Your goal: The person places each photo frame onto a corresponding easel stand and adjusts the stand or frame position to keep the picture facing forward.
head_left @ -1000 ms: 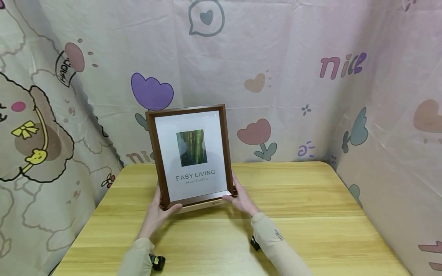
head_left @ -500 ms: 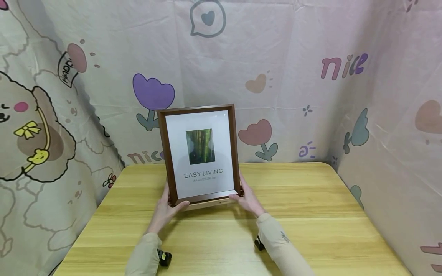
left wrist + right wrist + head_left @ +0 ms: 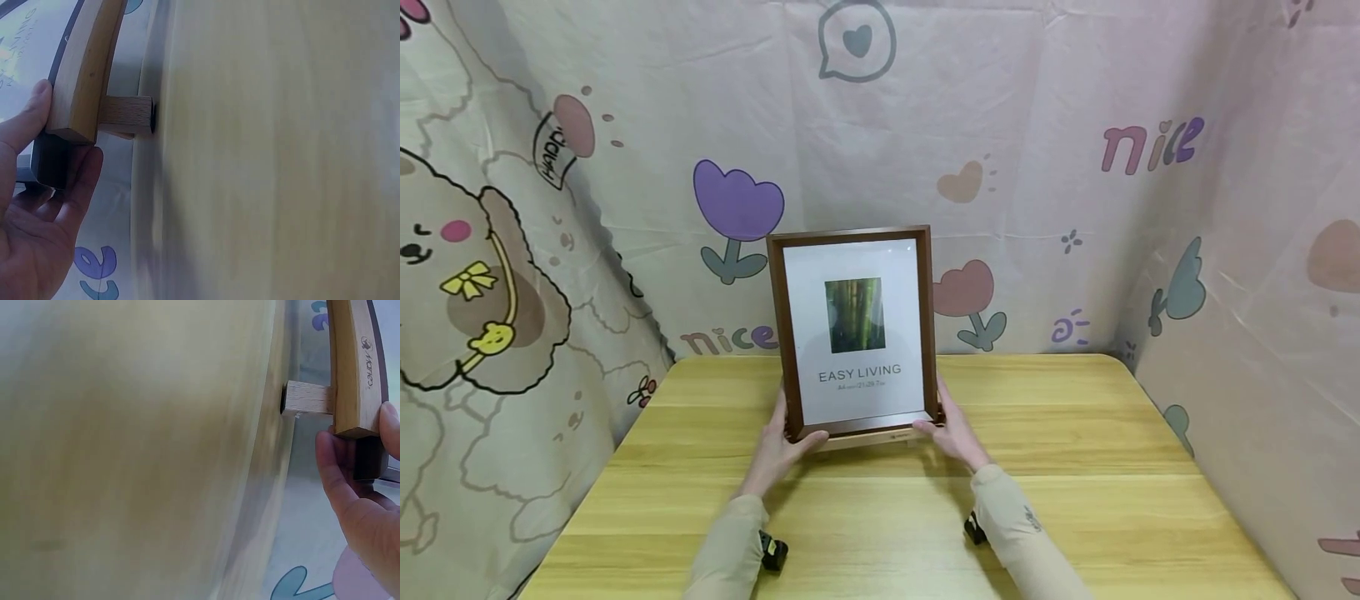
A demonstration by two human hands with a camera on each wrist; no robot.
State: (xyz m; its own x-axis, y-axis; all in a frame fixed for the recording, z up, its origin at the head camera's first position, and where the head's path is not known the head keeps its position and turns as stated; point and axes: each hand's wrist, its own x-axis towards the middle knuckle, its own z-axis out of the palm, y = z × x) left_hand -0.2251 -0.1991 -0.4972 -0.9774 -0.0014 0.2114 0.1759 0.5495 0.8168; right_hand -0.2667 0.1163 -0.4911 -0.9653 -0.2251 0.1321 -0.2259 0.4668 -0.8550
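Observation:
A brown picture frame [image 3: 852, 333] with a bamboo picture and the words EASY LIVING stands nearly upright over the table, leaning slightly back. Its bottom edge sits on a light wooden stand, whose front ledge [image 3: 87, 75] and short leg [image 3: 127, 112] show in the left wrist view. My left hand [image 3: 782, 450] grips the lower left corner, thumb in front and fingers behind and beneath. At the lower right corner, my right hand [image 3: 957, 433] holds on the same way, near the printed end of the ledge [image 3: 356, 369]. Whether the stand's feet touch the table cannot be told.
The wooden table [image 3: 1060, 500] spreads out on both sides and in front. Behind it hangs a printed cloth [image 3: 865, 133] with flowers and hearts, and further cloth closes off the left and right sides.
Both hands have carried the picture frame and its stand steadily to the right. The frame is less tilted sideways now, and the grips are the same.

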